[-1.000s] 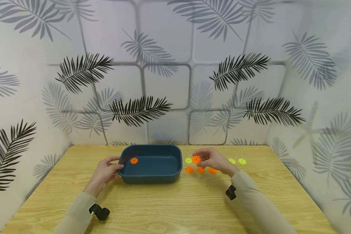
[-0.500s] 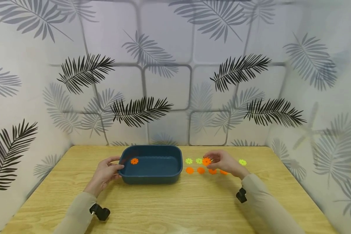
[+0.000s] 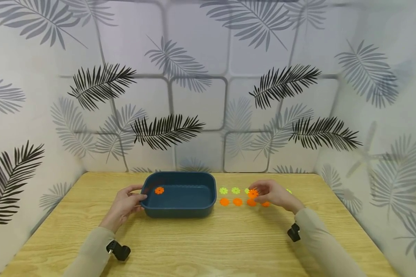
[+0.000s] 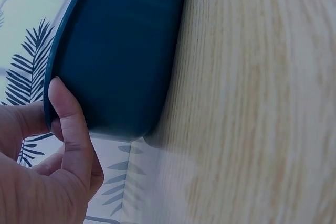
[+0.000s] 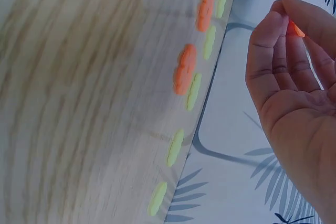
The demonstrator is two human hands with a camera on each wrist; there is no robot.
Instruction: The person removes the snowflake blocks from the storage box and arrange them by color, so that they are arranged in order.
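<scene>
A dark blue rectangular bin (image 3: pixel 178 212) stands on the wooden table. My left hand (image 3: pixel 124 204) grips its left rim, thumb and fingers on either side of the wall, as the left wrist view also shows. One orange flower-shaped piece (image 3: pixel 159 190) is inside the bin, at its left. Right of the bin, my right hand (image 3: pixel 275 195) pinches another orange flower-shaped piece (image 3: pixel 253 193) above the rows of pieces. In the right wrist view only a sliver of that held piece (image 5: pixel 298 29) shows between the fingers.
A front row of orange flower pieces (image 3: pixel 237 202) lies right of the bin. Behind it runs a row of yellow-green flower pieces (image 3: pixel 235 190), partly hidden by the right hand. A leaf-patterned wall covering (image 3: pixel 201 154) rises at the table's back edge.
My right hand has moved to the right along the rows with the orange flower piece, uncovering yellow-green pieces nearer the bin. The left hand and bin have stayed in place.
</scene>
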